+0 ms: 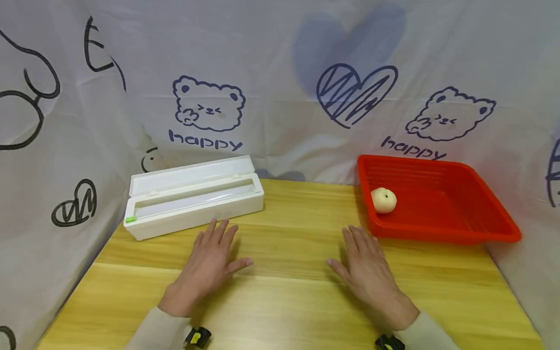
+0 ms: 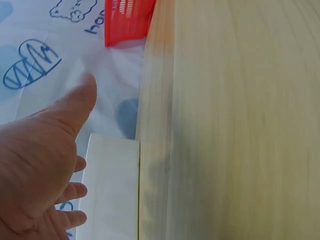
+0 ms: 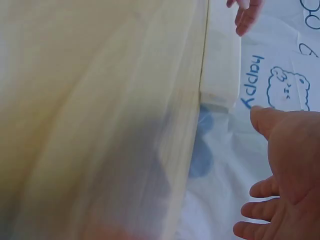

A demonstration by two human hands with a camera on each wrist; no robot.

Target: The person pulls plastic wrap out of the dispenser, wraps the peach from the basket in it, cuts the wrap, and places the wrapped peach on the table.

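My left hand [image 1: 209,265] is held over the table just in front of a long white box, its fingers straight and thumb spread. The box [image 1: 197,214] has its lid tipped back, a clear-topped roll-like insert inside and a green tab at its left end. On the other side, my right hand [image 1: 366,272] has straight fingers pointing at the near left corner of a red plastic basket [image 1: 437,233]. Inside that basket, against its left wall, sits a pale round fruit [image 1: 384,201] with a small dark dimple. Neither hand holds anything.
A wooden table [image 1: 288,301] spreads beneath both hands. Behind it and along both sides hangs a white cloth [image 1: 280,116] printed with bears and hearts. The white box stands at the back left, the basket at the back right near the cloth.
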